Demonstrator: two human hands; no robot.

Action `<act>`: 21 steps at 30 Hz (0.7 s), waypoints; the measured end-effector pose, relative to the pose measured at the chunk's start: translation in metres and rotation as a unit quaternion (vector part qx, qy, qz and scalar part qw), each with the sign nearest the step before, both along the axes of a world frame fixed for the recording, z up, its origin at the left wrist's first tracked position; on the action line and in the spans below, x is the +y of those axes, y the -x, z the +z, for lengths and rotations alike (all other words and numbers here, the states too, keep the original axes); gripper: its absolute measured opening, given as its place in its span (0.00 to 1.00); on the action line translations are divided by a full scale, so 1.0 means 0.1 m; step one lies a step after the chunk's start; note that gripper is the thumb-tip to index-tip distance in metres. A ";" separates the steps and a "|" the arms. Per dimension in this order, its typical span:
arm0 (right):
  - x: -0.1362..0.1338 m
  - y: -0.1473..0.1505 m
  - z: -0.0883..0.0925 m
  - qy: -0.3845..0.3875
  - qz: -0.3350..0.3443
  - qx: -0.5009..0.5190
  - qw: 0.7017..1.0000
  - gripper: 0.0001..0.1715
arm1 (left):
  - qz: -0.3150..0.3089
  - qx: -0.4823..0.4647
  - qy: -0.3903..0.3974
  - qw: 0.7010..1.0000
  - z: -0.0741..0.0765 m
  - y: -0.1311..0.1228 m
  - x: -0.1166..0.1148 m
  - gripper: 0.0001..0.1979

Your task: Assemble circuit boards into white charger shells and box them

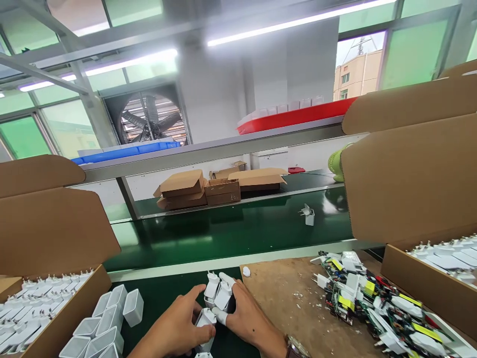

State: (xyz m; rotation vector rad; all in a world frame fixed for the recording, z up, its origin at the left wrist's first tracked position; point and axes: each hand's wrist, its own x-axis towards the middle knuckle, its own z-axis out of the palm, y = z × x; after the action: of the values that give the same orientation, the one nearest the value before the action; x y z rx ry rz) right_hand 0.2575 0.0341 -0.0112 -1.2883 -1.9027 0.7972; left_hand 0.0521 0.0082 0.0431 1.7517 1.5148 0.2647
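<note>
At the bottom middle, my left hand (175,323) is closed on a white plug charger (206,320), its thumb lying across the front. My right hand (248,311), with white covers on its fingertips and a watch at the wrist, grips a pair of white plug chargers (218,291) standing close together. The two hands almost meet over the dark green surface. Part of another white piece shows at the bottom edge below them. To the left lie several open white housings (110,318), some overlapping.
Cardboard boxes of white chargers stand at left (102,288) and right (428,278), flaps raised. On the brown board (286,298) lies a heap of circuit boards and white parts (372,303). Beyond, a green conveyor belt (231,233) carries one white charger (308,216). A shelf (208,151) spans above.
</note>
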 end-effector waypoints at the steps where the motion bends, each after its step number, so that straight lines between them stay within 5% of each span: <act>1: 0.00 0.00 0.02 0.000 0.003 0.001 1.000 0.43 | -0.005 0.023 -0.017 1.000 0.03 0.00 -0.02 0.48; 8: -0.09 0.06 0.13 0.007 0.014 0.018 1.000 0.24 | 0.024 0.149 -0.113 0.982 0.11 0.22 0.13 0.41; 15: -0.15 0.06 0.07 0.034 0.037 0.040 0.998 0.42 | 0.006 0.089 -0.143 0.986 0.00 0.17 0.27 0.31; 21: -0.20 0.05 0.11 0.029 0.045 0.056 0.997 0.33 | 0.003 0.045 -0.123 0.991 -0.01 0.14 0.27 0.31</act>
State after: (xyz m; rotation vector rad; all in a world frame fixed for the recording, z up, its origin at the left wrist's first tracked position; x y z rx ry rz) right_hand 0.2529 0.0142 0.0000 -1.1737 -1.8717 0.9570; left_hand 0.0379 0.0352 0.0418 1.9749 1.6070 0.3932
